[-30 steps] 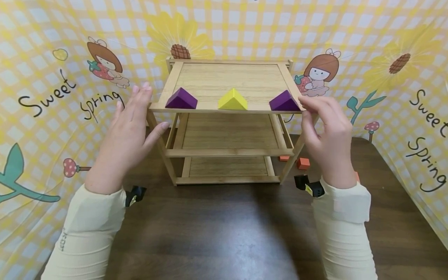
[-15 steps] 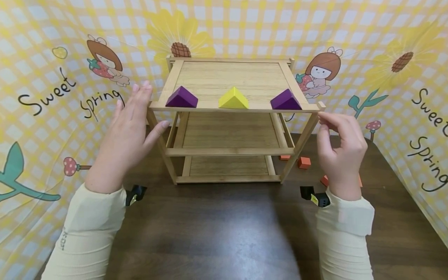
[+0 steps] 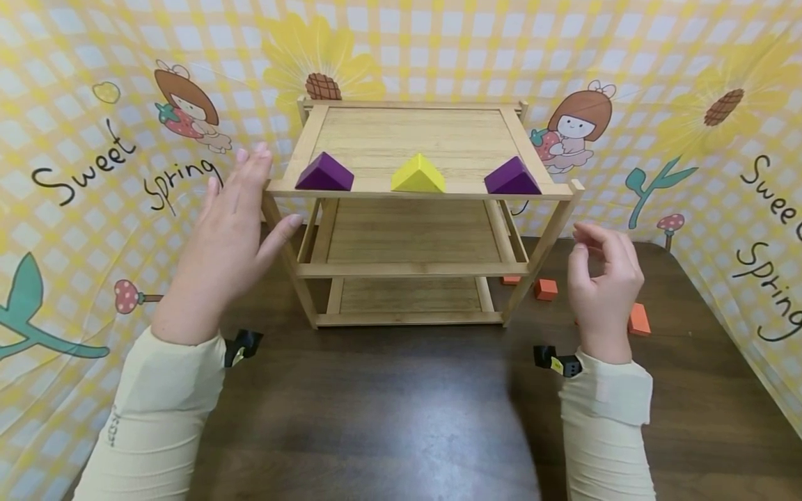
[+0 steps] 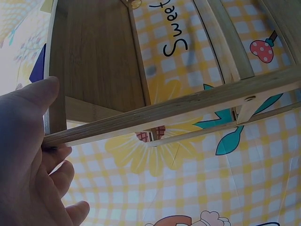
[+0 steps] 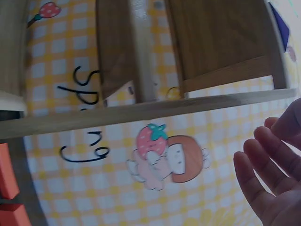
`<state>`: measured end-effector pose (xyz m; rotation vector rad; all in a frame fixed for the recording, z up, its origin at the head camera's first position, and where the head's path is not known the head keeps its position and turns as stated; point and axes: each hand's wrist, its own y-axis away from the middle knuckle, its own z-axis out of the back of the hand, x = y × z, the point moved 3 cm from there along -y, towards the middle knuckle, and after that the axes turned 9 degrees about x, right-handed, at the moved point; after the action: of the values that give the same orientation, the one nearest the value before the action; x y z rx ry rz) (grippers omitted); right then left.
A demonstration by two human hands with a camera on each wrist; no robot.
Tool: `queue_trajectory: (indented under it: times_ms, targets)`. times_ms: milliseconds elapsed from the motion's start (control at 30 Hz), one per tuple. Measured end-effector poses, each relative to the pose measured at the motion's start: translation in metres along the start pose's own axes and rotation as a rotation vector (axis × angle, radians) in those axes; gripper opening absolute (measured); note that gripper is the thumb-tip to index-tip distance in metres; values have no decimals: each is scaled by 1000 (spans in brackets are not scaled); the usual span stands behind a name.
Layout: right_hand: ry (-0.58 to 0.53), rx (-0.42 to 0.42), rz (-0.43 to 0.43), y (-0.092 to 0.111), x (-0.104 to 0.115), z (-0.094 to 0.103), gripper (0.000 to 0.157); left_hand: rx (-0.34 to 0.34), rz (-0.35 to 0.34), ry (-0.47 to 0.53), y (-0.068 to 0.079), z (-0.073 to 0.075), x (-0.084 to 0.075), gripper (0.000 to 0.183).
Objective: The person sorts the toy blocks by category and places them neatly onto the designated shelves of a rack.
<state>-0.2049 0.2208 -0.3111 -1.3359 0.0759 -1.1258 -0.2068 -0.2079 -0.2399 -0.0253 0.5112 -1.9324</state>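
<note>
Three triangular blocks stand along the front edge of the top shelf of a wooden rack (image 3: 413, 132): a left purple block (image 3: 324, 172) towards one end, a yellow block (image 3: 418, 174) near the middle and a right purple block (image 3: 514, 177) towards the other end. Each rests on its flat base with the ridge uppermost, a seating that should keep it from rolling, and the fairly even gaps look deliberate, as though the row were meant to face the person. The left hand (image 3: 222, 247) is at the rack's near left corner, fingers long and straight, thumb spread to the other side of the front post; it may be there to steady the frame, though the dim left wrist view leaves it unclear how firmly it bears on the wood. The right hand (image 3: 608, 285) hangs beside the opposite front post, clear of it, fingers loosely bent towards the thumb with a gap between, holding nothing. On the dark surface (image 3: 388, 417) to the rack's right lie some orange blocks (image 3: 546, 289), one just beside the right wrist, well below the shelf that carries the row
</note>
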Motion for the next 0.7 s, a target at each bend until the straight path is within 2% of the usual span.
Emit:
queue_trajectory:
  times_ms: [467,700]
  targets:
    - [58,216,-95,11,-36,-19,24,10,18,6,-1,0,1,81]
    - [120,332,-214,17,-58,-27,25,8,19,4,-2,0,1,82]
